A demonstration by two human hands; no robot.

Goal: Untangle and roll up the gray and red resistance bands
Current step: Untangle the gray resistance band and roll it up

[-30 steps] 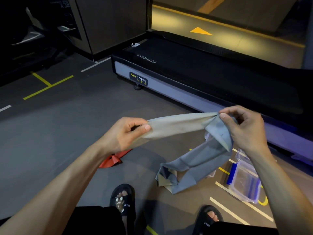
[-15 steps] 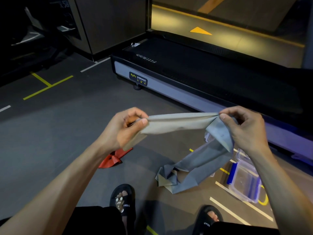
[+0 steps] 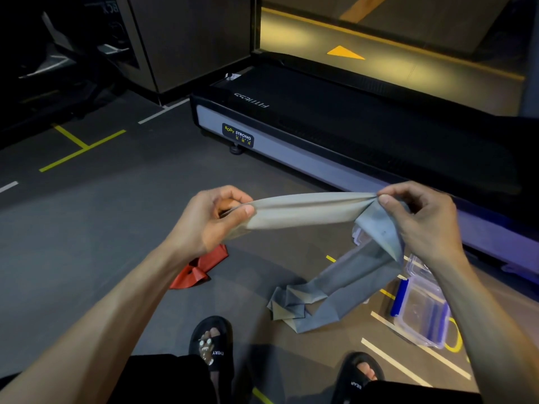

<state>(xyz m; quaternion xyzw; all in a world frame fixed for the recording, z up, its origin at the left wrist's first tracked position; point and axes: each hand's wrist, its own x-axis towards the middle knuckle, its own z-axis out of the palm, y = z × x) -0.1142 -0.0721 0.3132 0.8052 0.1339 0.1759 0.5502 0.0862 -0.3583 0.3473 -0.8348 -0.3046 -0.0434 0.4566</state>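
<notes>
Change: since a second ago the left hand (image 3: 210, 220) has gathered its end of the gray band (image 3: 306, 209) tighter, fingers curled further round it; the right hand (image 3: 420, 220) has hardly shifted.
Left grip: narrow, thumb and fingers pinching the bunched end, likely to start the roll there.
Right grip: narrow too, fingertips pinching the band where it folds, which keeps the stretch between the hands flat and taut.
Gray band: held in the air between both hands; its loose tail hangs from the right hand down to the floor (image 3: 87, 228), crumpled near the feet.
Red band: lying on the floor (image 3: 201, 272) below the left wrist, apart from the gray one, untouched.
Box: a clear plastic box (image 3: 423, 313) sits on the floor at right, probably for the finished rolls.
</notes>
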